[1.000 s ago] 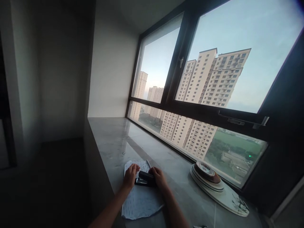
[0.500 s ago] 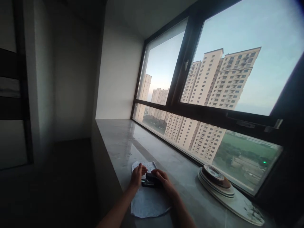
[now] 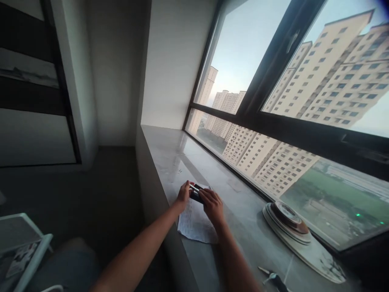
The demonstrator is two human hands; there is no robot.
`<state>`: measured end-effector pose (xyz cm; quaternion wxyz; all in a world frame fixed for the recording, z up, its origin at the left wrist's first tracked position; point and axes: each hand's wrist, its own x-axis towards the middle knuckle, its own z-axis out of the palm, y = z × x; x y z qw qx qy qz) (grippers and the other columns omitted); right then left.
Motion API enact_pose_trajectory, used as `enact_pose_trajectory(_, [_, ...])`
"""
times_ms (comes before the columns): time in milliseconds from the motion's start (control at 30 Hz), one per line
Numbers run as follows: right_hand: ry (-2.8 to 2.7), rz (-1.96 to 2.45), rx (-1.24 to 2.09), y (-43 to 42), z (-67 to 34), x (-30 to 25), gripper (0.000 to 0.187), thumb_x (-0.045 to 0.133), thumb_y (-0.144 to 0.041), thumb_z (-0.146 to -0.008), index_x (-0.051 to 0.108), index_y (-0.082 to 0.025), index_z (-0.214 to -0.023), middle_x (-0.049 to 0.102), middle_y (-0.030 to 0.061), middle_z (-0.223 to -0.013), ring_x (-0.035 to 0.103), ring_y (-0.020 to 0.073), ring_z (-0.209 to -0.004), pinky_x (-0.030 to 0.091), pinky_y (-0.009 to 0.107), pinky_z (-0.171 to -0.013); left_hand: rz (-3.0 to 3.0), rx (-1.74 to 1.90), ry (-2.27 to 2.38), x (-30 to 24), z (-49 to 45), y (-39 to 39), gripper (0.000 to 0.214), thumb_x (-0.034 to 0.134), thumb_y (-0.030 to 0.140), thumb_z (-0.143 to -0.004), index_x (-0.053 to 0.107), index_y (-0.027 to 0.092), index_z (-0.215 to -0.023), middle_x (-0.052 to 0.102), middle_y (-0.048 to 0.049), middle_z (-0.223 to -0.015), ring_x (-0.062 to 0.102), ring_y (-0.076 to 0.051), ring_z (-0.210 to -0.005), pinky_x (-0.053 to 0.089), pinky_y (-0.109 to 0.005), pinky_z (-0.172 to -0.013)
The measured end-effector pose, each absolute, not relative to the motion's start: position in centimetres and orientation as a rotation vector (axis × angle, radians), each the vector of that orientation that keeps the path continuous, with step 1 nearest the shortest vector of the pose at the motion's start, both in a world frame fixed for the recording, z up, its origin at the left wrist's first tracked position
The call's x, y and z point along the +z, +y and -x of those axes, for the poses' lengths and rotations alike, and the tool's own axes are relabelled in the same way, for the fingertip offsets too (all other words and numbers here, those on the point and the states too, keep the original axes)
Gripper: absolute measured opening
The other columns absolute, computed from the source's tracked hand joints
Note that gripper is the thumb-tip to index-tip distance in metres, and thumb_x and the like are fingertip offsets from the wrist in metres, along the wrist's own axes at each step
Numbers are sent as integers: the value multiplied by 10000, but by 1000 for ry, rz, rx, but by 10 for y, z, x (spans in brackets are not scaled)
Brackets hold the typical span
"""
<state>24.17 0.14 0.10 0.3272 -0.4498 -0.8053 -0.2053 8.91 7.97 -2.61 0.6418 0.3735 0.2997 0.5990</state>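
Observation:
A black stapler [image 3: 196,196] is held between my two hands above the far end of a sheet of paper with writing [image 3: 194,225]. My left hand [image 3: 184,192] grips its left end, thumb on top. Across the right part lies my right hand [image 3: 212,201], its fingers closed over the stapler and hiding much of it. The wrinkled paper rests on the grey stone windowsill [image 3: 165,150]. A few tiny bits, perhaps staples [image 3: 180,171], lie on the sill beyond the hands.
A stack of round plates or boards [image 3: 287,229] stands on the sill at the right, by the window [image 3: 258,117]. Pliers-like tool [image 3: 275,280] lies near the bottom edge. At lower left, a white-framed piece of furniture [image 3: 30,243] stands beside the sill.
The view has swung, bringing the tool and white-framed furniture into sight. My left hand, earlier beside the stapler with fingers extended, now grips its end; the stapler is turned.

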Motion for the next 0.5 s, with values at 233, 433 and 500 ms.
enact_pose_trajectory(233, [-2131,1227,-769,3,-242,-5,611,482,45,-835,643,-271,-1333,665,15,-1339,522,287,-1229,425,459,-1008,-920,1338,703,-26,-90,81,410,630,578,-782,619,180,-882,698,-32,-789,673,-178,-701,488,-270,-639])
enact_pose_trajectory(433, [-2132,1192,-791,2,-244,-2,581,542,38,-813,680,-291,-1272,690,-3,-1299,519,298,-1157,420,457,-970,-974,1335,688,-28,-90,80,375,695,514,-751,666,162,-876,726,-50,-804,695,-196,-731,499,-268,-631])
enact_pose_trajectory(500, [-2114,1194,-741,2,-243,-3,583,553,40,-801,689,-295,-1257,699,3,-1284,521,294,-1154,415,452,-973,-975,1358,701,-30,-89,81,353,709,475,-757,681,157,-909,730,-54,-808,701,-198,-738,513,-272,-631])
